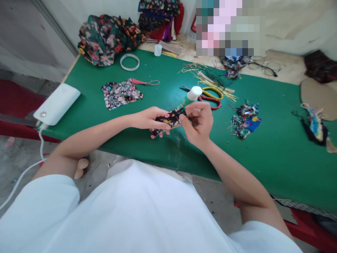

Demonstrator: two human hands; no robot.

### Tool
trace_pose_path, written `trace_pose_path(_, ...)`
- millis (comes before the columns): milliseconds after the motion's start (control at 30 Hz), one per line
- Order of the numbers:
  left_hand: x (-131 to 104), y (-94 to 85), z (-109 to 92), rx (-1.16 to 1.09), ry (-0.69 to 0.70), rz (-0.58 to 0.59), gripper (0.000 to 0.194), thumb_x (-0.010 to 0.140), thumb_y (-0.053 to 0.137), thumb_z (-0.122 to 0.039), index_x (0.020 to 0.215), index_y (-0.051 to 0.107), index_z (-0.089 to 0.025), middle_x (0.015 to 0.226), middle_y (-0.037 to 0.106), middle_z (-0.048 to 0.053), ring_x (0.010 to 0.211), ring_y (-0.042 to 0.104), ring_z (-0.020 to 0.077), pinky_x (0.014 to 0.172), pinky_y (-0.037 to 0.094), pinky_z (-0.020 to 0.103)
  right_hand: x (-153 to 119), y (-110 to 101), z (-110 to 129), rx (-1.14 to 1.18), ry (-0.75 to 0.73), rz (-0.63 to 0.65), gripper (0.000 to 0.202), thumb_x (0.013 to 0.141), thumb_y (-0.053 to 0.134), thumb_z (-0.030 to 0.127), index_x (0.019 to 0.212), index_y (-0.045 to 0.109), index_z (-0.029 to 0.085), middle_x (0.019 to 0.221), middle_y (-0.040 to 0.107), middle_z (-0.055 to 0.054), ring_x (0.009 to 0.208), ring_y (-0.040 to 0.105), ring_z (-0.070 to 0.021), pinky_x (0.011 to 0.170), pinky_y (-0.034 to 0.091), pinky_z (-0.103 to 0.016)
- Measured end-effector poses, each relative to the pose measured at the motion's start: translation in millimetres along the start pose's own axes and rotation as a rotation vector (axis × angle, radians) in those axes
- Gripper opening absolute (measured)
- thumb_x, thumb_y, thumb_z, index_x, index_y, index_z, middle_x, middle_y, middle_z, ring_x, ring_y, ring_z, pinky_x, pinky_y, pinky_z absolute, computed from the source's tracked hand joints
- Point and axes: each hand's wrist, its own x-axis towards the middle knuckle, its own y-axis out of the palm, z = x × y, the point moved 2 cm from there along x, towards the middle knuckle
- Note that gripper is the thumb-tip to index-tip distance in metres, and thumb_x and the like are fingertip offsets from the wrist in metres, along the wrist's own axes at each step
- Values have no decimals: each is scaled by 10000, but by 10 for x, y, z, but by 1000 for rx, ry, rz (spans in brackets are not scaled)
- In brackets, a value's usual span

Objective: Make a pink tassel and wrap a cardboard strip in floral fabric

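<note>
Between my two hands, above the front of the green table (273, 165), is a dark floral piece of fabric (172, 118). My left hand (150, 118) is closed round its left part, thumb on top. At its right end, the fingers and thumb of my right hand (198, 121) pinch the edge. Just behind the fabric stands a bottle with a white cap (195, 93), its lower part partly hidden by my right hand. Scissors with one yellow and one red handle (212, 102) lie right behind that hand.
Floral fabric pieces (119, 94) with a red tassel (139, 82) lie left of the bottle. Scraps (245, 121) and cords (217, 84) lie to the right. A white power bank (57, 104) with a cable sits at the left edge. Bunched floral cloth (102, 40) and a clear ring (130, 62) are behind.
</note>
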Motion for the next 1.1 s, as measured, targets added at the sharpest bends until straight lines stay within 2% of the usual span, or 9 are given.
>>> trace_pose_path(167, 8, -32, -16, -60, -7, -70, 307, 745, 809, -377, 867, 684, -124, 791, 726, 21, 535, 668, 99, 422, 497, 146, -22, -6, -15, -27, 21, -58, 182, 951, 550, 448, 1038, 472, 310, 658, 483, 55, 488, 408, -118, 473, 328, -300)
trace_pose_path(300, 36, -76, -4, -166, 15, -267, 375, 668, 865, -413, 820, 688, -118, 720, 707, 5, 587, 707, 142, 433, 515, 167, 34, -101, -56, -199, 13, -279, 273, 921, 574, 500, 1035, 399, 325, 759, 465, 3, 572, 373, -153, 522, 338, -336)
trace_pose_path(367, 50, -101, 15, -223, 26, -369, 396, 650, 877, -414, 810, 669, -117, 722, 711, 4, 587, 709, 144, 458, 540, 187, 85, -146, -116, -288, 17, -320, 356, 884, 623, 509, 1060, 382, 314, 848, 486, -27, 610, 374, -152, 556, 366, -341)
trace_pose_path(533, 65, -139, 48, -288, 9, -477, 421, 696, 845, -407, 857, 570, -131, 738, 720, 2, 542, 693, 127, 467, 550, 207, 111, -148, -435, -365, 148, -193, 660, 721, 790, 349, 1241, 388, 287, 1080, 582, -82, 836, 533, -197, 753, 480, -377)
trace_pose_path(600, 64, -133, 42, -283, 7, -462, 430, 757, 794, -434, 908, 511, -149, 741, 721, 2, 525, 694, 130, 424, 516, 192, 78, -112, -574, -368, 235, -87, 549, 720, 774, 321, 1171, 467, 257, 1013, 617, -63, 845, 565, -206, 754, 491, -377)
trace_pose_path(700, 60, -115, 27, -264, 8, -445, 442, 831, 710, -485, 994, 431, -183, 702, 711, -20, 471, 683, 138, 371, 464, 176, 56, -75, -680, -348, 287, 28, 247, 832, 671, 349, 1012, 556, 224, 909, 655, -53, 795, 598, -201, 747, 500, -376)
trace_pose_path(900, 51, -120, 3, -198, 37, -453, 417, 888, 611, -494, 1084, 396, -194, 611, 673, -64, 318, 558, 89, 322, 343, 152, 188, -182, -518, -288, 108, -15, 399, 935, 535, 554, 1195, 560, 253, 908, 689, -58, 765, 638, -199, 743, 531, -383)
trace_pose_path(1000, 49, -144, 2, -177, 48, -497, 393, 893, 596, -478, 1083, 405, -191, 594, 656, -76, 295, 512, 61, 318, 302, 151, 243, -286, -378, -295, -50, -176, 486, 887, 551, 664, 1169, 585, 269, 1048, 693, -94, 911, 678, -238, 816, 540, -423)
trace_pose_path(1100, 50, -147, 3, -160, 50, -516, 372, 903, 576, -450, 1101, 407, -183, 584, 649, -79, 282, 486, 58, 318, 284, 161, 242, -359, -254, -332, -115, -364, 504, 791, 639, 718, 1000, 613, 261, 878, 677, -71, 743, 658, -228, 674, 532, -411)
